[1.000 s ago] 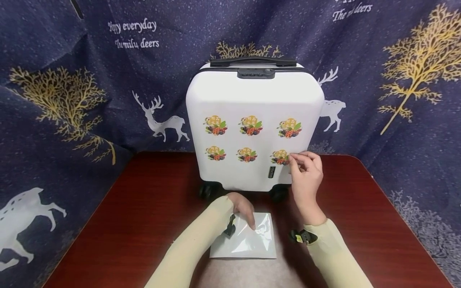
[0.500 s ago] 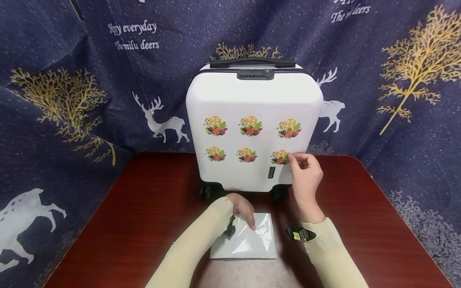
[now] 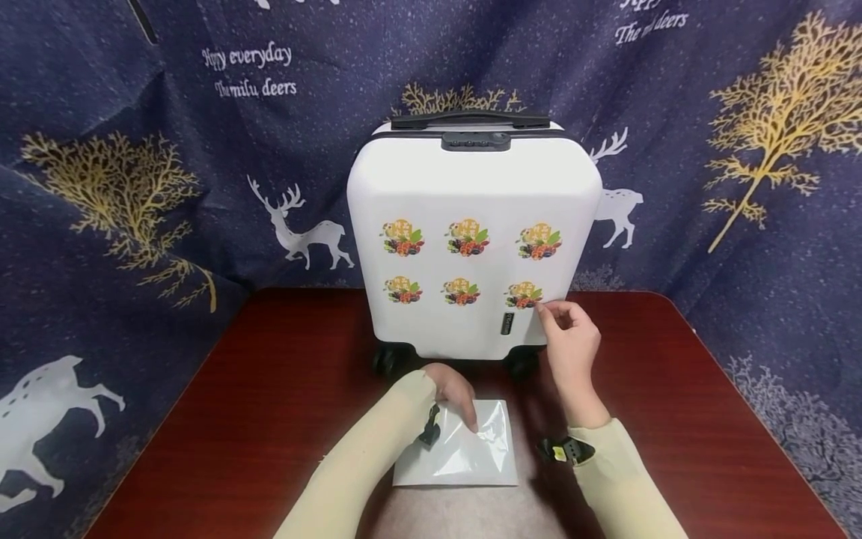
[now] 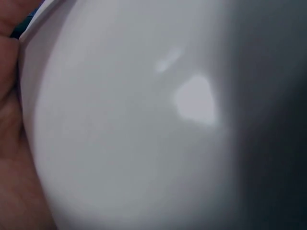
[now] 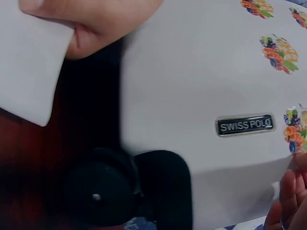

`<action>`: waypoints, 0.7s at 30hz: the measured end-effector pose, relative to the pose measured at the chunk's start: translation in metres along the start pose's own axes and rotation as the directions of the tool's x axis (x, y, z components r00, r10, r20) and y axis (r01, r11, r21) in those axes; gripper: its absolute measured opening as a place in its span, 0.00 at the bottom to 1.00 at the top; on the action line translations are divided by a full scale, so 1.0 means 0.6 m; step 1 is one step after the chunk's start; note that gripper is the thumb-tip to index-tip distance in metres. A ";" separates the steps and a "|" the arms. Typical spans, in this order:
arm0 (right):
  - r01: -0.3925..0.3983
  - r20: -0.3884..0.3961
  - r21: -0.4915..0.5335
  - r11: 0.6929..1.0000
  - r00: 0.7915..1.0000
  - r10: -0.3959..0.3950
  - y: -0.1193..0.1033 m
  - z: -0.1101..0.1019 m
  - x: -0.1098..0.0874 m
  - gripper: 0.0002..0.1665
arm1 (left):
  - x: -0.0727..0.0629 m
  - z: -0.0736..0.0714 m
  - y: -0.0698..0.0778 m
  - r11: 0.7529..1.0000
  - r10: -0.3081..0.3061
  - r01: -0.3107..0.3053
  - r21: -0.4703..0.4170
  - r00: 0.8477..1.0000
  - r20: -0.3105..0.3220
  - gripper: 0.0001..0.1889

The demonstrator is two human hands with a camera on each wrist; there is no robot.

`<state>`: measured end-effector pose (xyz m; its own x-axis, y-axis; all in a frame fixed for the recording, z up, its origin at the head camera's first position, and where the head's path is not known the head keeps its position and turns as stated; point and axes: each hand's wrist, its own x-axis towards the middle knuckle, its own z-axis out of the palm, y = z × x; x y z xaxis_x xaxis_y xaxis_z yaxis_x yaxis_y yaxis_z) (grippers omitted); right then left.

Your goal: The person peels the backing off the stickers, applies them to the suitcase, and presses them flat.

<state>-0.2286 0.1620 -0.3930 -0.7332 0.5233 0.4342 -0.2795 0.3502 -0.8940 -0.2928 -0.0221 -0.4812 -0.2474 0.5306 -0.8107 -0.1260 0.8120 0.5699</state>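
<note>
A white hard-shell suitcase (image 3: 471, 180) stands upright on the table, two rows of fruit-print stickers across its front. My right hand (image 3: 572, 340) brings bent thumb and finger to the lower right edge of the bottom right sticker (image 3: 522, 293), which lies on the shell just above a small nameplate (image 5: 244, 125). Whether the fingertips pinch that edge or press it I cannot tell. Lower down, my left hand (image 3: 456, 388) grips a glossy white sheet (image 3: 471, 457); in the right wrist view its thumb and fingers pinch the sheet's edge. The sheet fills most of the left wrist view.
The dark red tabletop (image 3: 289, 419) reaches back to a blue cloth backdrop (image 3: 289, 142) with deer and tree prints. Black caster wheels (image 3: 392, 358) support the suitcase. A black handle (image 3: 471, 118) and lock (image 3: 476, 141) sit at its top.
My right fingertips have slid down from the sticker's right side to its lower right edge, uncovering more of its print. My left hand and the white sheet stay in place.
</note>
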 end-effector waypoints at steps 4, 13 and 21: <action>-0.026 0.055 -0.014 1.000 0.998 0.027 0.012 -0.007 -0.007 0.10 | -0.002 0.001 0.002 1.000 -0.002 0.002 0.013 1.000 0.004 0.01; -0.016 0.203 -0.110 0.994 0.978 0.038 0.036 -0.028 -0.018 0.10 | -0.004 0.001 0.001 1.000 -0.015 0.014 0.016 1.000 0.009 0.02; 0.000 0.284 -0.192 0.981 0.957 0.055 0.039 -0.043 -0.030 0.09 | -0.002 0.001 0.001 1.000 -0.003 0.002 0.013 1.000 0.010 0.02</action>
<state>-0.2058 0.1810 -0.4186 -0.8933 0.3000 0.3348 -0.1552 0.4931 -0.8560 -0.2922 -0.0222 -0.4799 -0.2374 0.5309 -0.8135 -0.1143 0.8163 0.5661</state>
